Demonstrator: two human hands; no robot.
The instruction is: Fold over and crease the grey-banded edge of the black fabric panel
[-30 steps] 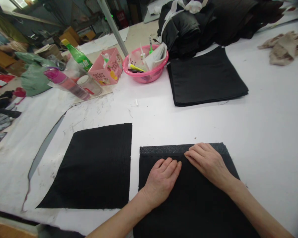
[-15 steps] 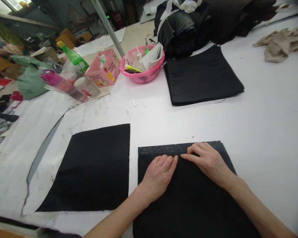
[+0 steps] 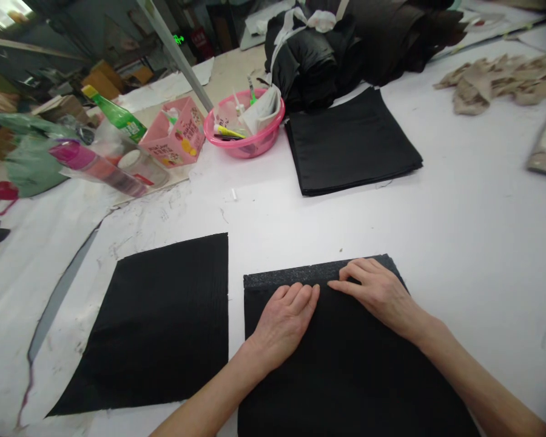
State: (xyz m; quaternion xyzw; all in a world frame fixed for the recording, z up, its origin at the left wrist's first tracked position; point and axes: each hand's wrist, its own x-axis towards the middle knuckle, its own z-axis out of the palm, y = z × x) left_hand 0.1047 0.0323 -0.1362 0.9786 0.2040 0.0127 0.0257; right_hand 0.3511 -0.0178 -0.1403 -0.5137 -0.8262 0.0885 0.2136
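Evidently left hand (image 3: 284, 318), fingers curled, touching black fabric (image 3: 346, 370)

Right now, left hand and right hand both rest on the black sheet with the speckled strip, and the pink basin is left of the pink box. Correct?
Basin side is wrong: the head view shows the pink basin right of the pink box. Left hand and right hand do rest on the black sheet with the speckled strip.
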